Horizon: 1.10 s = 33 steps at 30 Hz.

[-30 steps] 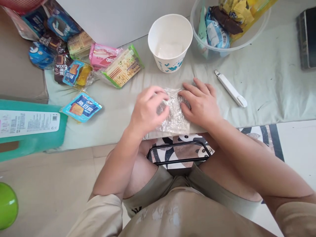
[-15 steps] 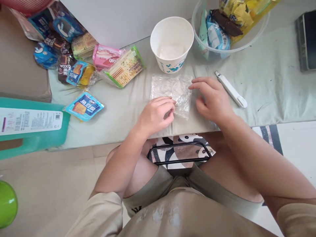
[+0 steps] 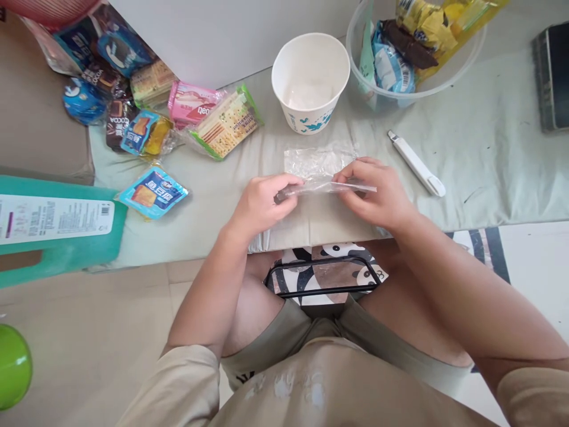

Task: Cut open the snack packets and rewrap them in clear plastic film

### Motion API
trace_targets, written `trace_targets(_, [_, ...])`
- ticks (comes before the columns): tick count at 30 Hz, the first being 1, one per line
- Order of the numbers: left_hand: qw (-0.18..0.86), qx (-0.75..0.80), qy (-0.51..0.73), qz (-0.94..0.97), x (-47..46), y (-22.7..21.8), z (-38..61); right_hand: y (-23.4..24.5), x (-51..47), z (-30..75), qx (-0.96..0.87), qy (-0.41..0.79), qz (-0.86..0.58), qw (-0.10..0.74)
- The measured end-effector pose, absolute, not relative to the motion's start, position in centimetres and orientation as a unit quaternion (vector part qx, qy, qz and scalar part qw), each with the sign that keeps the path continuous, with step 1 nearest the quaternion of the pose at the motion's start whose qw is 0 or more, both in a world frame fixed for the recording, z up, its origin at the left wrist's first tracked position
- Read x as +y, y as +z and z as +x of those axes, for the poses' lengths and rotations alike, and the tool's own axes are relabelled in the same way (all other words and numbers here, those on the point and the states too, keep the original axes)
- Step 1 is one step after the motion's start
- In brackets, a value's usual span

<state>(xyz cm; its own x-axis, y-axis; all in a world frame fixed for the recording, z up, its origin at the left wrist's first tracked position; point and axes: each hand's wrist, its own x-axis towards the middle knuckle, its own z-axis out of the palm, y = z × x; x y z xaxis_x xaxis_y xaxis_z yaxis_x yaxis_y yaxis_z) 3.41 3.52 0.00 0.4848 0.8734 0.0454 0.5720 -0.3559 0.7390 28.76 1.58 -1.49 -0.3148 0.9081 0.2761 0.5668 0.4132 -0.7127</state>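
Note:
A clear plastic bag [image 3: 317, 169] lies on the pale green cloth [image 3: 480, 172] in front of me. My left hand [image 3: 262, 201] pinches the bag's near edge at its left end. My right hand [image 3: 377, 193] pinches the same edge at its right end, so the edge is stretched taut between both hands. Just beyond the bag stands a white paper cup [image 3: 310, 80] with blue marks, upright and open.
A white utility knife [image 3: 415, 162] lies right of the bag. A clear bowl [image 3: 413, 89] at the back holds several snack packets. More packets [image 3: 146, 112] are piled at the left. A teal box [image 3: 53, 225] sits at far left, a dark device [image 3: 553, 71] at far right.
Both hands were pressing flat on the bag a second ago. They lifted off, and now each pinches an end of the bag's near edge and pulls it straight.

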Motion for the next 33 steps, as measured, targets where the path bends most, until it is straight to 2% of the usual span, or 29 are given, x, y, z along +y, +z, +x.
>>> trace_targets(3, [0.346, 0.498, 0.234, 0.760, 3.8, -0.5, 3.5, -1.7, 1.6, 28.7, -0.748, 0.244, -0.521, 0.329])
trace_targets(10, [0.465, 0.557, 0.295, 0.621, 4.2, -1.4, 3.6, -2.2, 1.7, 28.5, -0.652, 0.266, -0.635, 0.317])
trace_targets(24, [0.334, 0.596, 0.241, 0.689, 4.4, -1.2, 4.3, -3.2, 1.1, 28.8, -0.655, 0.142, -0.692, 0.268])
trace_targets(33, [0.387, 0.563, 0.236, 0.691, 4.5, -1.4, 4.2, -1.9, 0.9, 28.8, -0.655, 0.208, -0.673, 0.275])
